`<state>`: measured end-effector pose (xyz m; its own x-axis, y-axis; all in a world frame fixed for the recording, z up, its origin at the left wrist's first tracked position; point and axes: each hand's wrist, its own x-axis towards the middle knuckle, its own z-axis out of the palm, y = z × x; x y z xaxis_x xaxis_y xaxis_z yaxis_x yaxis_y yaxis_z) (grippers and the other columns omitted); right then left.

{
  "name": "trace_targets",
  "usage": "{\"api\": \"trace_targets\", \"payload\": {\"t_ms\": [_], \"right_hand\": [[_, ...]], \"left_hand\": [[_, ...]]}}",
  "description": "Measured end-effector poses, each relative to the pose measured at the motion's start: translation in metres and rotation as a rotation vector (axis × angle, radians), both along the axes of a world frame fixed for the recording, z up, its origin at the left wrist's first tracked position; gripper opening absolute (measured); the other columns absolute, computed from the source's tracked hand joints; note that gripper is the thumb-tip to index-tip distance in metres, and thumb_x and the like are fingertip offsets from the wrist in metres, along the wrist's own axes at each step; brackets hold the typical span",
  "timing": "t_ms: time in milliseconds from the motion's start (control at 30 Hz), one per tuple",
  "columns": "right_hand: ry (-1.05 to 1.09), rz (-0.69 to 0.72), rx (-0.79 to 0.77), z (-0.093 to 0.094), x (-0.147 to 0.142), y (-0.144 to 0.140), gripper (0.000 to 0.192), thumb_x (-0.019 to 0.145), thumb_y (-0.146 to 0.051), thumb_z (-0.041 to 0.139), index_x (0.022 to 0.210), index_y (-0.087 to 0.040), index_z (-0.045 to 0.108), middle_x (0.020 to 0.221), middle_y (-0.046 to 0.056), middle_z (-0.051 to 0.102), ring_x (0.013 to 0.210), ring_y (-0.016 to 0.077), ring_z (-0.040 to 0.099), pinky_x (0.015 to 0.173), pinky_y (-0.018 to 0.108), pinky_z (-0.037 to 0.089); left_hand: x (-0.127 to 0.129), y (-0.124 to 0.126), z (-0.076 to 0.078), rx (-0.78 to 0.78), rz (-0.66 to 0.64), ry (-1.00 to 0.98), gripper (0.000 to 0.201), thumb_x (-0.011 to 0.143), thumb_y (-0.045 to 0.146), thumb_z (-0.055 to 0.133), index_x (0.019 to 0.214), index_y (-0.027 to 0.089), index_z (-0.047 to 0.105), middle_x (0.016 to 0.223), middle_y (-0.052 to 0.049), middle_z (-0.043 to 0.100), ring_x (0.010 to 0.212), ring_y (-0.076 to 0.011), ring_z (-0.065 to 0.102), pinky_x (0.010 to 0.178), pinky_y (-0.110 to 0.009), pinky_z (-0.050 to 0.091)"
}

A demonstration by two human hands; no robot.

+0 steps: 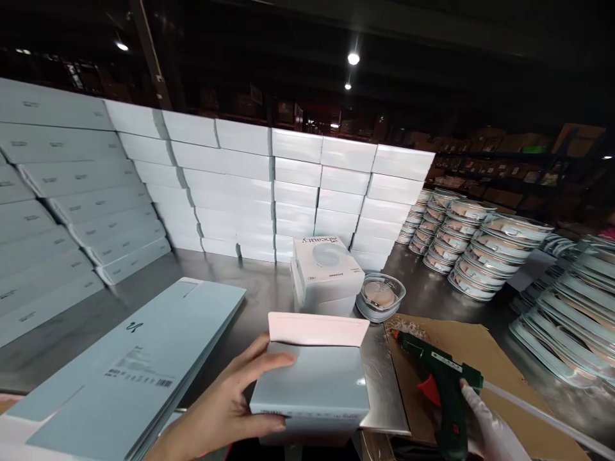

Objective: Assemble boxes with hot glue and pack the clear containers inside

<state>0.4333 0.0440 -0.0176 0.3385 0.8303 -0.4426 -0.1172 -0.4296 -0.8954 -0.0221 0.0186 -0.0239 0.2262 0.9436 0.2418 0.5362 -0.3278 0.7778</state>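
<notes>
Gripping the near left corner of a pale blue carton [312,384], the left hand [225,410] is curling around it, thumb lying across the smooth top face and fingers wrapping the front edge, while the carton's pinkish-white flap is standing open along its far side. Just right of that carton, the right hand [485,429], wearing a white glove, is closing around the handle of a dark green glue gun [442,384] with a red trigger; its nozzle is pointing away over a sheet of brown cardboard [500,358]. Beyond the left hand, a closed white box [327,272] is sitting on the metal table [240,275], with a clear round plastic case [379,296] just beside it. Left of the hand, flat blue carton blanks [129,365] are lying stacked.
</notes>
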Motion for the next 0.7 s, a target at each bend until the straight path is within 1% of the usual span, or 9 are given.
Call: {"api": "trace_targets", "payload": {"t_ms": [100,133,200,267,300,367,467,600,700], "right_hand": [[-0.265,0.018,-0.001,0.011,0.005,0.000,0.032,0.062,-0.054,0.087,0.054,-0.031,0.067,0.043,0.001,0.060,0.046,0.0274,0.067,0.050,0.036,0.059],[-0.333,0.036,0.101,0.018,-0.006,0.000,0.029,0.058,-0.052,0.090,0.066,-0.030,0.072,0.054,0.002,0.069,0.055,0.0271,0.071,0.059,0.035,0.062],[-0.443,0.148,0.437,0.034,-0.043,0.001,0.063,0.056,-0.056,0.092,0.110,-0.029,0.075,0.092,0.007,0.082,0.086,0.0291,0.078,0.087,0.037,0.062],[-0.394,0.510,0.703,0.047,-0.088,0.002,0.103,0.070,-0.060,0.086,0.157,-0.032,0.038,0.138,0.012,0.070,0.126,0.0311,0.067,0.109,0.045,0.052],[-0.383,0.660,0.812,0.051,-0.107,0.004,0.111,0.074,-0.058,0.085,0.163,-0.036,0.021,0.149,0.012,0.062,0.134,0.0311,0.062,0.113,0.049,0.048],[-0.394,0.857,0.939,0.054,-0.130,0.005,0.112,0.081,-0.051,0.083,0.163,-0.046,0.007,0.152,0.009,0.059,0.141,0.0305,0.056,0.115,0.055,0.044],[-0.486,0.855,1.034,0.046,-0.133,0.006,0.096,0.085,-0.038,0.081,0.160,-0.048,0.022,0.140,0.008,0.068,0.133,0.0307,0.063,0.113,0.055,0.046],[-0.588,0.950,1.059,0.042,-0.125,0.001,0.083,0.083,-0.025,0.079,0.155,-0.039,0.039,0.143,0.011,0.064,0.134,0.0314,0.062,0.113,0.046,0.048],[-0.678,1.057,1.128,0.046,-0.137,-0.002,0.082,0.082,-0.019,0.076,0.154,-0.037,0.040,0.128,0.008,0.070,0.127,0.0295,0.065,0.112,0.046,0.049]], "left_hand": [[0.000,0.004,0.006,-0.010,-0.004,0.037,0.068,0.064,0.036,0.096,0.128,0.032,0.075,0.156,-0.019,0.055,0.144,-0.0461,0.048,0.107,-0.054,0.051],[-0.001,0.004,0.006,-0.010,0.007,0.050,0.069,0.063,0.036,0.097,0.128,0.031,0.075,0.157,-0.020,0.054,0.145,-0.0464,0.046,0.108,-0.054,0.050],[-0.004,0.004,0.004,-0.005,0.021,0.076,0.070,0.063,0.035,0.097,0.129,0.031,0.074,0.157,-0.021,0.054,0.146,-0.0465,0.044,0.109,-0.055,0.048],[-0.005,0.003,0.002,0.041,0.030,0.087,0.068,0.064,0.036,0.097,0.128,0.032,0.075,0.154,-0.022,0.056,0.143,-0.0475,0.048,0.105,-0.055,0.052],[-0.005,0.003,0.002,0.091,0.023,0.075,0.065,0.065,0.039,0.096,0.126,0.033,0.076,0.152,-0.022,0.058,0.140,-0.0478,0.052,0.103,-0.055,0.054],[0.001,0.003,0.002,0.241,-0.016,-0.011,0.054,0.072,0.047,0.092,0.122,0.034,0.076,0.148,-0.020,0.062,0.134,-0.0455,0.060,0.099,-0.054,0.058],[0.017,0.005,0.002,0.444,-0.059,-0.267,0.045,0.086,0.051,0.079,0.126,0.038,0.062,0.139,-0.014,0.064,0.127,-0.0345,0.068,0.097,-0.047,0.061],[0.026,0.007,-0.001,0.533,-0.083,-0.384,0.064,0.095,0.045,0.070,0.144,0.050,0.030,0.124,-0.006,0.061,0.120,-0.0234,0.068,0.099,-0.043,0.060],[0.018,0.004,0.005,0.512,-0.138,-0.286,0.055,0.096,0.035,0.071,0.144,0.049,0.047,0.118,-0.006,0.060,0.123,-0.0252,0.064,0.103,-0.043,0.058]]}}
